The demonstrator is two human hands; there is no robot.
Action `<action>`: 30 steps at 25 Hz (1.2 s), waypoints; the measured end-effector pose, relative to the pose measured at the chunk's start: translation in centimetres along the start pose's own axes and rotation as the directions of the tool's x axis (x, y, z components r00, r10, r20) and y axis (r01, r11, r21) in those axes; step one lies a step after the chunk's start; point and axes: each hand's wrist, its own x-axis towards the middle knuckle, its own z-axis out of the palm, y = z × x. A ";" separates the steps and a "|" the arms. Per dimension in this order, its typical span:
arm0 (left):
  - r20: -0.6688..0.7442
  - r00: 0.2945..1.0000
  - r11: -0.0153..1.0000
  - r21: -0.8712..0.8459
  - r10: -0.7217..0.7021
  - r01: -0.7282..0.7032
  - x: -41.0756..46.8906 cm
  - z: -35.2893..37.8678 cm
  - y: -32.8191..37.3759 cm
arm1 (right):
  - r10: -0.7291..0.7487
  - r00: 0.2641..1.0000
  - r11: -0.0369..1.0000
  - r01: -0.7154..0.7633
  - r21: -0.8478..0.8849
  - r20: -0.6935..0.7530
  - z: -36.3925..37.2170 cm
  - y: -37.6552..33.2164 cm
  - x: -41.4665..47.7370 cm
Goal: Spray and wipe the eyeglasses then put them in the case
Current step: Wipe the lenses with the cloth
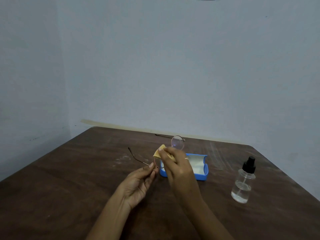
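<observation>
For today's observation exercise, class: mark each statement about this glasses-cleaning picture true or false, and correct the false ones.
1. The blue case is open. True.
2. The spray bottle lies on its side. False: the spray bottle stands upright on the table.
3. The right hand holds a yellow cloth against the eyeglasses. True.
4. The left hand holds the spray bottle. False: the left hand pinches the eyeglasses' frame near one temple.
5. The eyeglasses are not yet in the blue case. True.
</observation>
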 end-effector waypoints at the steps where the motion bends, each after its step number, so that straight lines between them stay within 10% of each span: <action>1: 0.001 1.000 1.000 0.003 0.003 -0.003 0.1 0.1 0.0 | -0.025 1.000 0.999 0.025 -0.024 0.008 0.2 -0.1 -0.2; 30: 0.000 0.997 0.988 0.134 0.076 -0.076 0.6 0.0 -0.5 | -0.088 0.996 0.995 0.088 -0.036 0.000 0.3 0.4 -1.7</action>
